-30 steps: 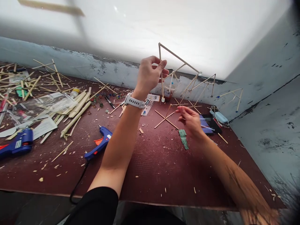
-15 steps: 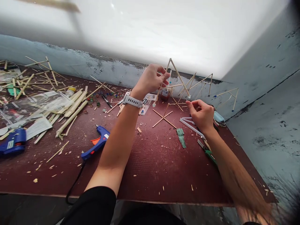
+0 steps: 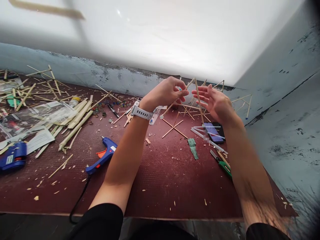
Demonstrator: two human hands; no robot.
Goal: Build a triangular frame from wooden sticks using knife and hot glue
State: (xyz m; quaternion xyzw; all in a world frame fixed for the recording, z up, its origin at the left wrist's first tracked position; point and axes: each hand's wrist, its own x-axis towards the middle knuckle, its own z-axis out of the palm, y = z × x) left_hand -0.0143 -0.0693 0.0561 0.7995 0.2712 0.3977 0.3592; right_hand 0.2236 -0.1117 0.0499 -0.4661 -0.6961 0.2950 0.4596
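Wooden and thin, the frame (image 3: pixel 200 110) is over the red-brown table (image 3: pixel 160 186) in the head view. The left hand (image 3: pixel 168 90) pinches one leg (image 3: pixel 170 107); the right hand (image 3: pixel 217 101) is wide beside it (can't tell if touching). Chips (image 3: pixel 205 202) dot the broad stretch to the front edge (image 3: pixel 150 218).

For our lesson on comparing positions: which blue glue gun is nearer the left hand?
The glue gun beside the left forearm; the other lies farther left, cut by the picture's edge.

Pale grey watch (image 3: pixel 136 107) on the wrist behind the left fingers (image 3: pixel 182 94), strap (image 3: pixel 145 114) with dark slots, plain black sleeve (image 3: pixel 106 216) farther back, another black sleeve (image 3: pixel 264 231) well behind the right fingers (image 3: pixel 205 94)
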